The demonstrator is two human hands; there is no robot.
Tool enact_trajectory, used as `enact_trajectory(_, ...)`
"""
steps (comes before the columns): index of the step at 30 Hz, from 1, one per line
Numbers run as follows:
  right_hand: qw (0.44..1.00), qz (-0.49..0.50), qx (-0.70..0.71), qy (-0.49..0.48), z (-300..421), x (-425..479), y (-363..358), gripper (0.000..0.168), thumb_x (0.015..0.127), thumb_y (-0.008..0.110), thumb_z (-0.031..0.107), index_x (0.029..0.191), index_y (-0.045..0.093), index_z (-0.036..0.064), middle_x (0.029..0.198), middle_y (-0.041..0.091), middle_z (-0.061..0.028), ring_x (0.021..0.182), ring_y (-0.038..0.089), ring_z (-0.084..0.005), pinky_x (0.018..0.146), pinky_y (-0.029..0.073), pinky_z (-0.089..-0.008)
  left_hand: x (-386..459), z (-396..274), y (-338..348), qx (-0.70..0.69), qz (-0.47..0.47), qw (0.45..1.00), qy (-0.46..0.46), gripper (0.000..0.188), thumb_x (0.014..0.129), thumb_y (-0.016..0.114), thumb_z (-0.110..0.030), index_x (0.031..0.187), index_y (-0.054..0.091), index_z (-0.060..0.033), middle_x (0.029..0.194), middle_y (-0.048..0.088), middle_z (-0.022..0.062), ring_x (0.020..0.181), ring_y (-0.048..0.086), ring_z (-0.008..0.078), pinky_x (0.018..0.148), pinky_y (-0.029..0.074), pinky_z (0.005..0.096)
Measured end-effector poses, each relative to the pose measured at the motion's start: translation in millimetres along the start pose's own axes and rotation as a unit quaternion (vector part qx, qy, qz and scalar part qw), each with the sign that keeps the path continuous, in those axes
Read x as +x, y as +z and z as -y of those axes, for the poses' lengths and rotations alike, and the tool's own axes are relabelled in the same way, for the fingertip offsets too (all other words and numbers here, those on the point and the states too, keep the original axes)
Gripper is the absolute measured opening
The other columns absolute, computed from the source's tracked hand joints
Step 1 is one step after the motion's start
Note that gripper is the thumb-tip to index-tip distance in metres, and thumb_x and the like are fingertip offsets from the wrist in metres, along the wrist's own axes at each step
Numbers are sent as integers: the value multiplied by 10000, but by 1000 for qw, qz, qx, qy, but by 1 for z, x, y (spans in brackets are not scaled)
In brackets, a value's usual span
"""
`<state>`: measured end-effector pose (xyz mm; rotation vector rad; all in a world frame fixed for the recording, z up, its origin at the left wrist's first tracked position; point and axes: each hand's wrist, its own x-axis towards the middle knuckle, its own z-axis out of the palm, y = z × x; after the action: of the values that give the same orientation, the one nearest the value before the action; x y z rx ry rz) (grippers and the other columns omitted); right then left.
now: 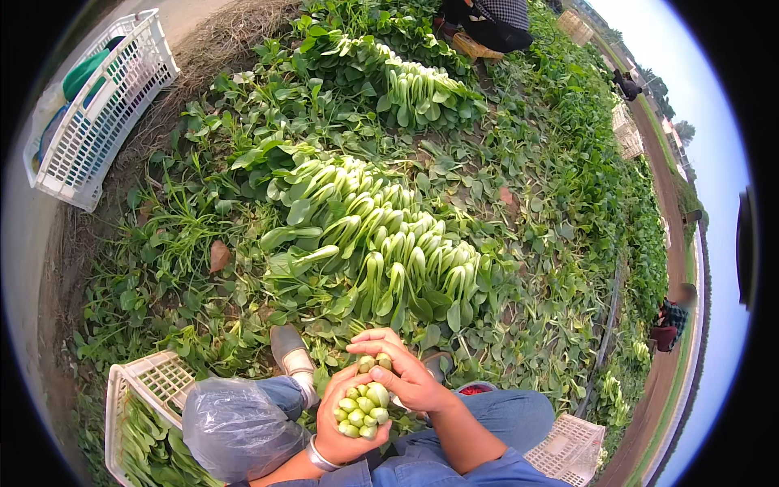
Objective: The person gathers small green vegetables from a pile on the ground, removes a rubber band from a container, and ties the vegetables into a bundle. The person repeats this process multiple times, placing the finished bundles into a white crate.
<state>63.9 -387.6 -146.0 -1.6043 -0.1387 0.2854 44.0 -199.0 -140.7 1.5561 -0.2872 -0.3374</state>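
My left hand [331, 435], with a metal bracelet at the wrist, grips a bunch of bok choy [363, 411] whose pale cut ends face up. Curled just above it, my right hand [415, 380] has a couple more bok choy heads [373, 363] under its fingers. The leaves below the bunch are hidden by the hands. Before me on the ground lies a long row of harvested bok choy [389, 225], pale stalks up and leaves hanging down. A clear plastic bag [234, 426] covers one of my knees.
A white plastic crate [161, 380] of greens stands at my left; another crate [563, 444] is at lower right. A third crate [103, 134] holds cloth and bags. A second bok choy row [420, 85] lies near a crouching person [502, 24]. Another person [672, 319] is at far right.
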Motion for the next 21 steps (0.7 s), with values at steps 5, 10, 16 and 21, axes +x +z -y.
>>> enact_trajectory(5,998,-12,-7,-57,34,-44,1,406,1072,524,251,1410,582,33,1466,475,-164,1398,415,-296,1187,291,-447,-14,-9,-4,15,111,991,69,722,653,904,-208,1302,625,-55,1335,605,198,1286,567,366,1109,438,452)
enact_trajectory(10,989,-33,-115,-85,41,-66,8,260,1071,527,200,1271,595,49,1328,621,-140,1320,510,-315,1189,292,-473,-25,-2,-1,28,146,982,119,678,660,897,-206,1265,627,-62,1371,572,207,1279,556,362,1090,436,457)
enact_trajectory(16,923,-239,-274,-123,52,-95,35,307,1033,531,259,1192,590,4,1071,656,-181,951,617,-365,890,489,-484,-33,3,8,-136,96,985,49,796,702,875,-108,1382,467,-52,1456,513,217,1309,534,276,1117,421,427)
enact_trajectory(21,919,-272,-237,-157,47,-88,68,516,1007,438,235,1422,555,-48,1241,579,-222,1089,569,-351,980,452,-450,-35,12,10,-169,87,981,29,800,751,853,-63,1413,407,-8,1446,524,171,1274,557,210,1091,457,374)
